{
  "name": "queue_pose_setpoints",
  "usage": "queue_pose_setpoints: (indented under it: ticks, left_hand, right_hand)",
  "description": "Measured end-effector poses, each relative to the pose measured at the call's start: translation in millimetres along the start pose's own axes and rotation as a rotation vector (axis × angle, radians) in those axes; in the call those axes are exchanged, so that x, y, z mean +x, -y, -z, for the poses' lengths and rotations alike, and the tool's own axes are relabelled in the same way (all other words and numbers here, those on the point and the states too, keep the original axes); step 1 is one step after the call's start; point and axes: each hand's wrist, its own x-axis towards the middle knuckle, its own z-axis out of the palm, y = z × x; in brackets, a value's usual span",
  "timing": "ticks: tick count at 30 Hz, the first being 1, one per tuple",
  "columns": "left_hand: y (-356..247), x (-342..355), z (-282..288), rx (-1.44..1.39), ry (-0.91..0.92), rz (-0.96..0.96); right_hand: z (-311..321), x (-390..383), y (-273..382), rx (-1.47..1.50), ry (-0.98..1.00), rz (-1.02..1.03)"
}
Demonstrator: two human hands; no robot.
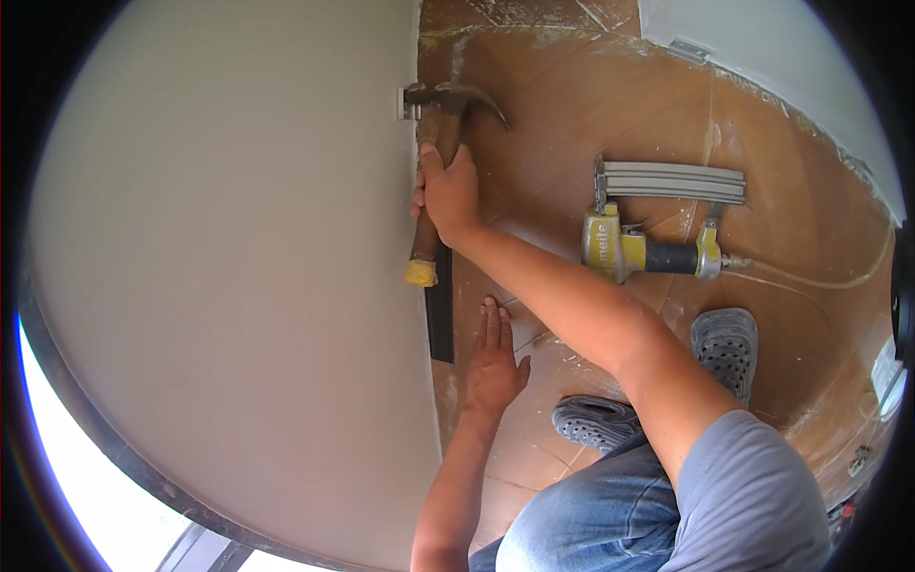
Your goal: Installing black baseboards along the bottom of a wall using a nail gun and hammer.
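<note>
My right hand [451, 189] is wrapped around the brown handle of a claw hammer [437, 129]. The hammer's dark metal head is close to the wall, beside a small pale fitting [401, 104] at the wall's foot; whether they touch I cannot tell. Yellow material covers the handle's lower end. My left hand [496, 367] rests on the brown floor [543, 114] with its fingers stretched out, holding nothing. Just to its left, a dark strip [439, 324] runs along the base of the wall [238, 267], partly hidden behind the hammer handle and right hand.
A yellow and black pneumatic nail gun [629, 248] lies on the floor to the right, its pale hose [810, 281] curving away. My grey clogs [726, 343] are below it. Another white wall [762, 48] with a small fitting [690, 50] bounds the far right.
</note>
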Motion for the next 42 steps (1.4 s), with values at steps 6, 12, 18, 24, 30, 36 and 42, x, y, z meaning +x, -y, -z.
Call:
queue_pose_setpoints:
  ticks: [6, 12, 18, 24, 30, 36, 42]
  left_hand:
    - [-6.7, 5.1, 12.7, -0.014, 0.054, 0.028]
    - [-7.3, 3.8, 12.0, 0.002, 0.059, 0.032]
    - [-5.9, 0.8, 5.3, 0.018, 0.027, 0.014]
    - [-9.9, 1.4, 8.8, 0.019, 0.047, 0.028]
    - [-9.8, 0.5, 2.4, 0.025, -0.001, 0.03]
    - [-1.4, -3.8, -6.8, -0.372, -0.293, 0.003]
    - [31.6, -4.3, -30.2, -0.165, -0.299, 0.02]
  right_hand:
    - [-2.3, -3.7, -3.5, -0.025, -0.009, -0.032]
    - [-5.0, -5.0, -7.3, -0.002, -0.008, 0.002]
    - [-2.1, -3.7, 0.5, -0.091, -0.019, -0.01]
    - [-16.4, -7.0, 1.6, -0.2, -0.074, -0.042]
    - [-2.9, -28.4, 19.0, -0.138, -0.004, 0.018]
    - [54.9, -108.2, 62.0, -0.475, 0.146, -0.28]
    - [134.8, -134.7, 157.3, -1.27, 0.68, -0.375]
